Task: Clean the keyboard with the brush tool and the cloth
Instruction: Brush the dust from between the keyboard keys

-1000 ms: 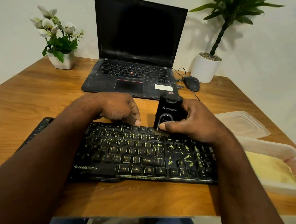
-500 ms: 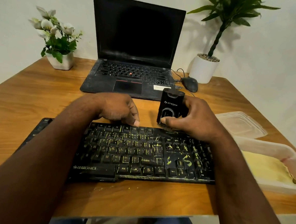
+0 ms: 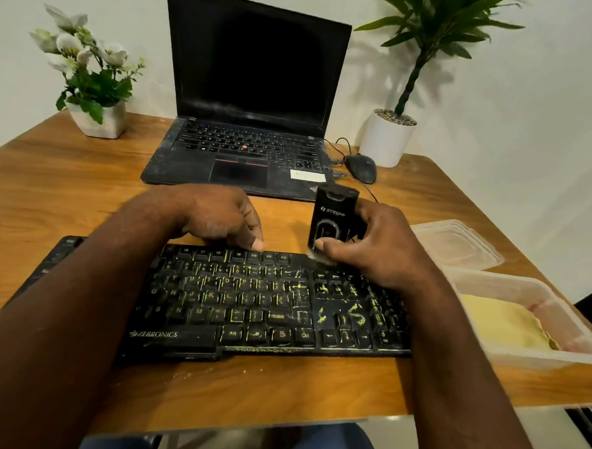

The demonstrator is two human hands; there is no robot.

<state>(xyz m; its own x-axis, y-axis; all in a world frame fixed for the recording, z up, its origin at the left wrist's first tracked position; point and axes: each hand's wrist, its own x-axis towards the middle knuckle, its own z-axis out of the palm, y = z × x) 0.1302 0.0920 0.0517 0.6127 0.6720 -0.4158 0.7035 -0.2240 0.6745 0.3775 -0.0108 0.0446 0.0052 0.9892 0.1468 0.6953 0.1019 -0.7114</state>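
Right hand (image 3: 379, 249) grips the black brush tool (image 3: 332, 222) upright, thumb across its front, bristle end touching the far edge of the Zebronics keyboard (image 3: 270, 302) above the nav keys. Left hand (image 3: 219, 217) is curled loosely, holding nothing, fingertips resting on the keyboard's far edge near the F-keys. Keyboard lies flat at the near side of the desk (image 3: 50, 184), keys streaked with yellow dust. Yellow cloth (image 3: 502, 324) sits in the plastic container (image 3: 510, 287) just right of the keyboard, lid (image 3: 458, 243) behind it
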